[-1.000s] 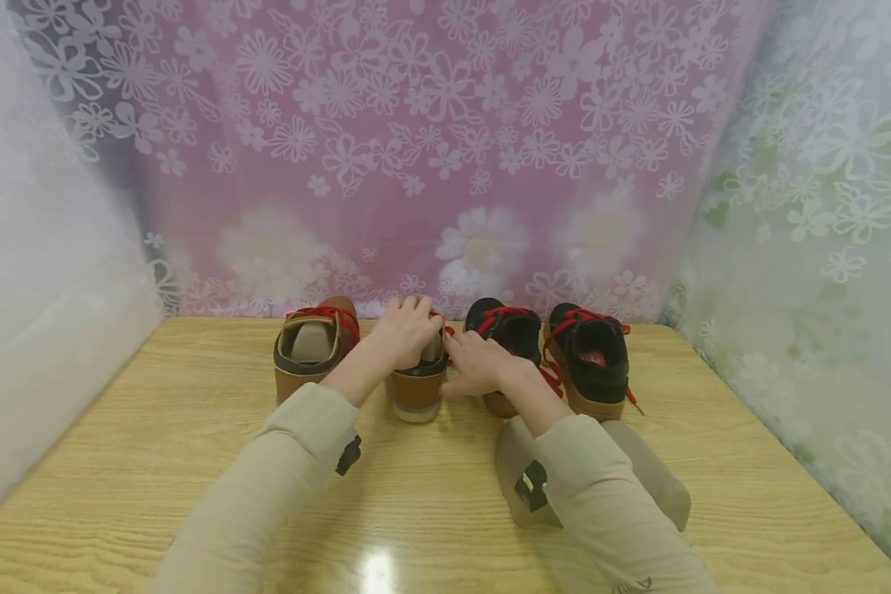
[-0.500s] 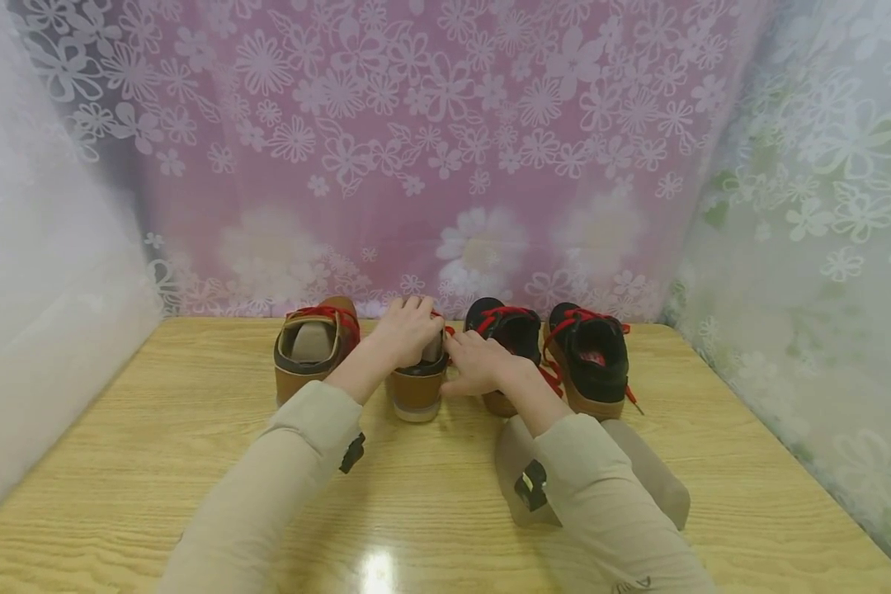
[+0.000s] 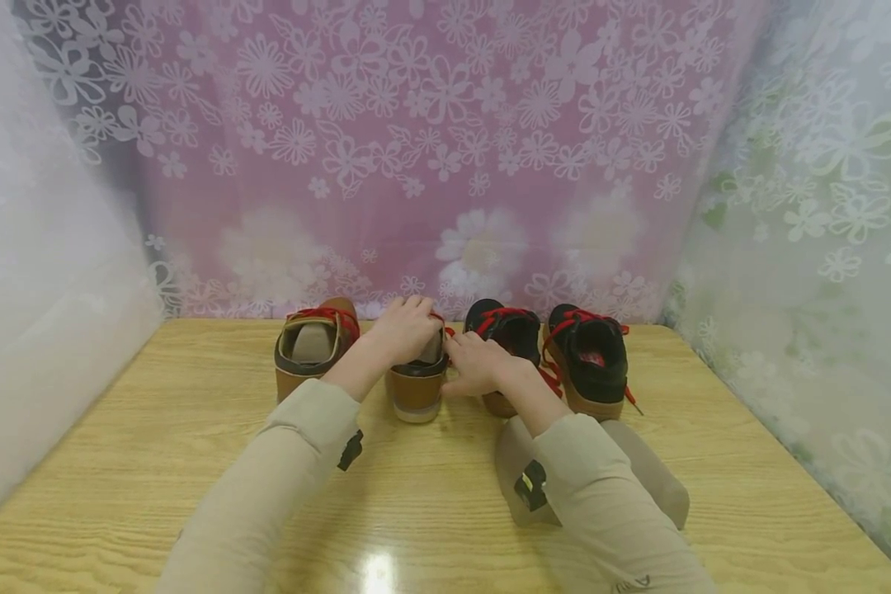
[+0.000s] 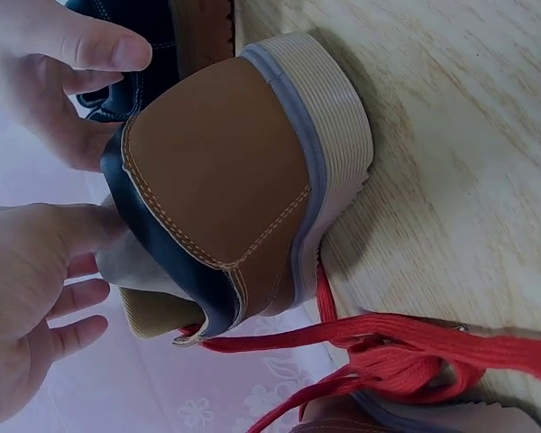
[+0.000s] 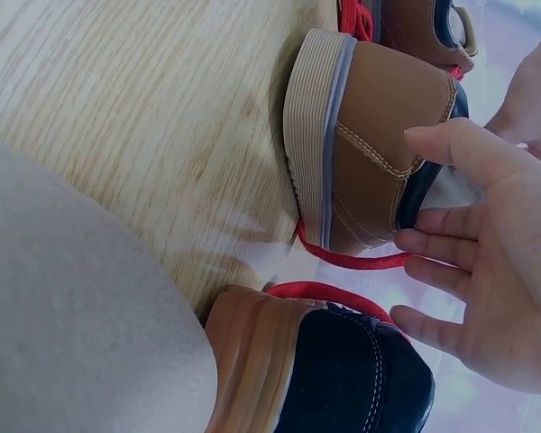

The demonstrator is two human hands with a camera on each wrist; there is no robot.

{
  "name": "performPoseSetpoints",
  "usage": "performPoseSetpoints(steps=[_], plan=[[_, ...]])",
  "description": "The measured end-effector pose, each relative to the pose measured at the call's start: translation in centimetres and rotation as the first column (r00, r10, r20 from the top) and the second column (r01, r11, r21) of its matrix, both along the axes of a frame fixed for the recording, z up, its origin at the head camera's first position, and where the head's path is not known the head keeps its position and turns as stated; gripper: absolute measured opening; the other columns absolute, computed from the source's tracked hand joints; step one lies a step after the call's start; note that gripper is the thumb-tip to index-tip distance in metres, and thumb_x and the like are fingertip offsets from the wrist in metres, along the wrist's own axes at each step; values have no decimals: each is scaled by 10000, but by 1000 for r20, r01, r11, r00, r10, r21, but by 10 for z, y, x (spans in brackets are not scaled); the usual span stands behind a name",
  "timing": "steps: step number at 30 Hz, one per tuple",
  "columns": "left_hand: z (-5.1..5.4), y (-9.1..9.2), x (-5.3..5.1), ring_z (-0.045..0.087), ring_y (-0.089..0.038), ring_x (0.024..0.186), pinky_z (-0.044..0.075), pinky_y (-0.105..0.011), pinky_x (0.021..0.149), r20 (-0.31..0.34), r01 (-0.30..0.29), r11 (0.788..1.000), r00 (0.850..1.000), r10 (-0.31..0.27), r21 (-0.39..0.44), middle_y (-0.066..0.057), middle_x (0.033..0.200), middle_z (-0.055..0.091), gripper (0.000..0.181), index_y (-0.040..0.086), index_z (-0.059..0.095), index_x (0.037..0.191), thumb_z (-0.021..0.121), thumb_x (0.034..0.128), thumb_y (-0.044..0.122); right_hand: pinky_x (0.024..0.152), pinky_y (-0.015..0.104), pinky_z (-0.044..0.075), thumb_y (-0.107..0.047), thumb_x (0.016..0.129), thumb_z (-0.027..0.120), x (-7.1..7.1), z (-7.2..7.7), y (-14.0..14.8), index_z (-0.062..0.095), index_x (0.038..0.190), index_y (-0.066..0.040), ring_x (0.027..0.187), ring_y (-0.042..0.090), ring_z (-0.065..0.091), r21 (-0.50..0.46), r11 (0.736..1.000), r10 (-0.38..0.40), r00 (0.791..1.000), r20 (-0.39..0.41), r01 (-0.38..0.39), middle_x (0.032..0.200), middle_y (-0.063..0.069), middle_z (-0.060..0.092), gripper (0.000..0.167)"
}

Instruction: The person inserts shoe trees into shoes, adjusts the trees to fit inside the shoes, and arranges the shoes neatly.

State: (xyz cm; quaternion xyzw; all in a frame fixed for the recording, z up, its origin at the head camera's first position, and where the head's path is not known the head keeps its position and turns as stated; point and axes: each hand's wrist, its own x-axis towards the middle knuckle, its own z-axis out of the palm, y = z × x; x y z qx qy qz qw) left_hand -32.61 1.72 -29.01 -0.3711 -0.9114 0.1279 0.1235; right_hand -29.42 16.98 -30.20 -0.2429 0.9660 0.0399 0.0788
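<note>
A brown shoe (image 3: pixel 417 394) with red laces stands heel toward me, a grey insert (image 4: pixel 137 262) in its opening. From above, my left hand (image 3: pixel 404 330) pinches that insert between thumb and fingers; in the left wrist view the hand (image 4: pixel 32 298) shows its thumb on the insert's edge. My right hand (image 3: pixel 483 363) has its fingers spread at the shoe's right side. In the right wrist view this hand (image 5: pixel 514 244) rests its thumb near the brown heel and its fingertips by the dark collar (image 5: pixel 419 194).
Another brown shoe (image 3: pixel 308 379) with a grey insert stands at the left. Two black shoes with red laces, one (image 3: pixel 508 330) beside my right hand and one (image 3: pixel 594 371) further right, complete the row. A grey-beige object (image 3: pixel 649 474) lies under my right forearm on the wooden table (image 3: pixel 156 462).
</note>
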Motion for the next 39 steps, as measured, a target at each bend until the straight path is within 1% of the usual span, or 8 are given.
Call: performPoseSetpoints(steps=[6,12,15,19,26,32,35,39], plan=[[0,4,0,517,-241,1067,413,-415,884,-68,19,999,997,-21,-26,-63,1140,572,187,155,695,1062,591,916,209,932,461,380,-432,845,613,0,0,0,424,1327,-25,1203,282,378,10,1000,-6,1000,6,6,1303,122,436,659],[-2,8,-1,526,-227,1063,411,-420,887,-91,10,999,996,-14,-44,-45,1144,582,220,164,682,1105,577,924,230,960,464,364,-439,851,604,0,1,0,343,1408,-13,1250,295,352,28,1000,-6,1000,7,6,1359,136,405,748],[-3,9,-2,534,-218,1052,412,-416,884,-106,12,999,994,-17,-44,-38,1137,594,233,181,677,1128,574,925,235,955,464,368,-435,849,608,0,1,0,378,1384,-17,1241,293,359,27,1000,-10,1000,5,9,1351,135,412,716],[-6,9,-3,560,-210,1022,412,-417,892,-107,40,999,993,-41,-14,-34,1114,615,223,176,684,1111,594,913,224,946,463,373,-426,845,612,0,1,0,403,1358,-14,1223,287,369,17,1000,-7,1000,6,7,1333,131,423,691],[-12,7,-3,591,-203,978,426,-412,860,-133,73,997,989,-70,17,-18,1124,615,226,176,683,1101,625,892,237,924,446,380,-400,849,608,1,0,1,470,1247,-42,1186,271,385,8,1000,-3,1000,15,3,1239,85,448,554],[-16,5,-4,602,-204,918,435,-401,825,-141,76,997,987,-72,23,-27,1090,610,221,177,686,1087,646,874,220,917,446,381,-400,844,612,1,-1,1,476,1226,-44,1182,274,390,15,1000,-1,1000,10,1,1219,86,451,540],[-18,6,-5,601,-211,891,437,-393,814,-132,82,996,988,-77,32,-35,1063,608,210,176,692,1073,648,872,219,931,454,373,-404,842,613,1,-1,1,469,1243,-44,1197,276,382,15,1000,-3,1000,9,3,1242,90,446,558],[-20,6,-5,599,-227,873,440,-391,805,-142,106,993,985,-99,43,-51,1033,611,190,155,699,1046,640,879,224,952,467,359,-413,841,616,1,0,1,452,1283,-35,1222,284,369,12,1000,-10,1000,11,10,1290,103,436,604]])
